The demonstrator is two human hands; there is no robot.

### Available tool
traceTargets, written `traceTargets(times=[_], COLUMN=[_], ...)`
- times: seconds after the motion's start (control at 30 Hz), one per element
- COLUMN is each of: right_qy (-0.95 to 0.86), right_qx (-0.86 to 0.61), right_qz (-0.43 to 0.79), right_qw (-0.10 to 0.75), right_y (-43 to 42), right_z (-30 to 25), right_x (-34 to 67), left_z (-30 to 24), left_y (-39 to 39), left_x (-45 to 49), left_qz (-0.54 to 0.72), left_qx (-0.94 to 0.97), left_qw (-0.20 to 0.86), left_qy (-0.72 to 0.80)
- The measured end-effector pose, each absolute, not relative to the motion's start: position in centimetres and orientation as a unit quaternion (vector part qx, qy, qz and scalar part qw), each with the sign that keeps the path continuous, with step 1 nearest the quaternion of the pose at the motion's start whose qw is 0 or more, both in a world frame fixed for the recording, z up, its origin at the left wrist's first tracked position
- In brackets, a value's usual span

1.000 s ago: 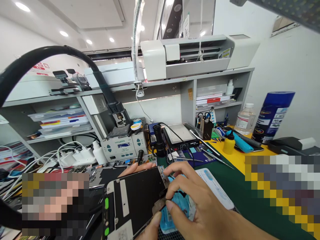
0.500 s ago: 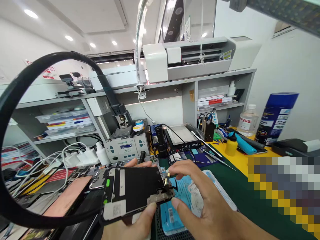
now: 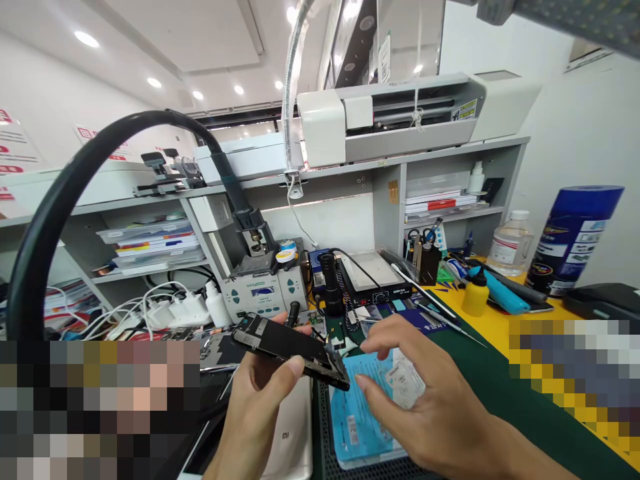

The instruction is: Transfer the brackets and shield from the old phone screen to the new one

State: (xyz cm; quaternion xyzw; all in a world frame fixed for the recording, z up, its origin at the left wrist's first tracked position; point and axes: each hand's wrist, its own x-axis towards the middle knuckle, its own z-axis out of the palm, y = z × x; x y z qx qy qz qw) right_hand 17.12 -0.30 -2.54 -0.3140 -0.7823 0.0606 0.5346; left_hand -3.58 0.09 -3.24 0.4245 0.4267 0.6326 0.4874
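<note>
My left hand (image 3: 257, 393) grips a black phone screen (image 3: 285, 341), thumb on its near edge and fingertips showing behind it. The screen's inner side faces up, tilted, with a metal bracket at the right end. My right hand (image 3: 430, 400) hovers just right of that end, thumb and fingers apart and curved, holding nothing. Under the right hand lies a blue and white plastic packet (image 3: 357, 407) on a dark perforated mat. Below my left hand rests a pale phone back (image 3: 293, 433) with a "mi" mark, partly hidden by the wrist.
A grey soldering or hot-air station (image 3: 265, 293) stands behind the hands, with a thick black hose (image 3: 95, 157) arching at left. Farther right are a flat heating plate (image 3: 367, 270), a yellow bottle (image 3: 475, 293), a clear jug (image 3: 510, 247) and a blue spray can (image 3: 575, 240).
The phone screen has tipped to a flatter, more edge-on angle in my left hand. My right fingers have come away from its right end. The view has shifted slightly left.
</note>
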Motion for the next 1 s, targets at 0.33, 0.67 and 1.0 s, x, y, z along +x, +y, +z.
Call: traceTargets(times=[0.33,0.67,1.0], right_qy=[-0.831,-0.814,-0.780], right_qx=[-0.272,-0.353,-0.400], right_qz=[-0.032,0.163,0.325], right_qw=[0.484,0.432,0.357], right_y=[-0.1,-0.3,-0.4], right_z=[-2.9,-2.8,-2.0], right_x=[17.1,17.1,17.7], left_z=[-3.4,-3.2,-3.2], left_y=[0.0,-0.5,-0.6], left_x=[-3.6,-3.4,-3.9], left_qz=[0.627,0.592,0.551], left_qx=[0.420,0.472,0.554], left_qw=[0.503,0.506,0.498], left_qy=[0.422,0.414,0.376])
